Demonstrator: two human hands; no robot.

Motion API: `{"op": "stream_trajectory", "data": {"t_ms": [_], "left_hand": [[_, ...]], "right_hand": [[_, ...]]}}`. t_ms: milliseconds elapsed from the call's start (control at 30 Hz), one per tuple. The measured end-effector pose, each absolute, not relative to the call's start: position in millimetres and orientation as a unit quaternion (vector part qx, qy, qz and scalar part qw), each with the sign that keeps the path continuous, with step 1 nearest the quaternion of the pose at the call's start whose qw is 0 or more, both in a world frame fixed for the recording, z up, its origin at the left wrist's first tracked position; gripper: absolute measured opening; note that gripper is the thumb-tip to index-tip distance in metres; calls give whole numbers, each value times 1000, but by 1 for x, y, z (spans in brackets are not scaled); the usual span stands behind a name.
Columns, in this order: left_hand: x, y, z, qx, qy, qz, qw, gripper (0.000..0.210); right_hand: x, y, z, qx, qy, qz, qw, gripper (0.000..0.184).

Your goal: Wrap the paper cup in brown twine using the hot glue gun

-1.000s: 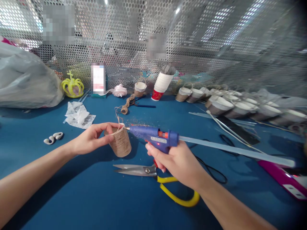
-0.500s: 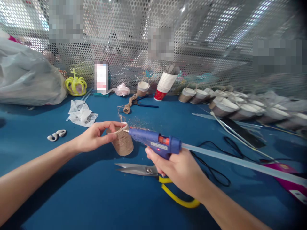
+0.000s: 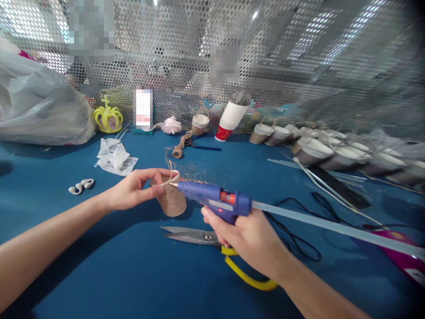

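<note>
My left hand (image 3: 136,188) pinches the rim of a small twine-wrapped cup (image 3: 172,200), which is tilted a little. A loose end of twine (image 3: 170,164) rises from the rim. My right hand (image 3: 250,239) is wrapped round the handle of a blue hot glue gun (image 3: 212,195), whose small red light is lit. The gun's nozzle touches or nearly touches the twine just under the rim. Out of its back runs a long clear glue stick (image 3: 318,223). Scissors (image 3: 195,235) with yellow handles lie beneath my right hand, partly covered by it.
Several wrapped cups (image 3: 345,153) line the back right. A stack of paper cups (image 3: 234,116), a twine bundle (image 3: 177,151), a phone (image 3: 143,108) and a yellow crown-like piece (image 3: 108,117) stand behind. White earbuds (image 3: 81,186) lie left; a black cord (image 3: 305,241) loops right.
Both hands, the cup and the glue gun hold nearly the same pose, with the nozzle still at the rim. The whole view has shifted slightly.
</note>
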State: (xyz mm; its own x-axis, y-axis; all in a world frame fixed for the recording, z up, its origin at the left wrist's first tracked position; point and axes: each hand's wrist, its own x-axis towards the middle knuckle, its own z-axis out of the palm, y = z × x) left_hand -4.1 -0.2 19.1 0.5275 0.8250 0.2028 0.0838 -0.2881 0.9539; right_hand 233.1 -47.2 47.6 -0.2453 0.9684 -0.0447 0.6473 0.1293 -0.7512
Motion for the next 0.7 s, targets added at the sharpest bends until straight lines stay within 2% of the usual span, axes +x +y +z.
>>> {"op": "stream_trajectory", "data": {"t_ms": [233, 533, 700], "left_hand": [[-6, 1, 18, 713, 312, 366, 510, 22], [-7, 2, 16, 709, 308, 367, 517, 19], [-7, 1, 17, 709, 312, 367, 516, 21]], "right_hand": [[237, -39, 50, -570, -682, 381, 254, 28], [240, -29, 47, -559, -691, 373, 267, 32], [239, -29, 47, -565, -684, 376, 268, 27]]}}
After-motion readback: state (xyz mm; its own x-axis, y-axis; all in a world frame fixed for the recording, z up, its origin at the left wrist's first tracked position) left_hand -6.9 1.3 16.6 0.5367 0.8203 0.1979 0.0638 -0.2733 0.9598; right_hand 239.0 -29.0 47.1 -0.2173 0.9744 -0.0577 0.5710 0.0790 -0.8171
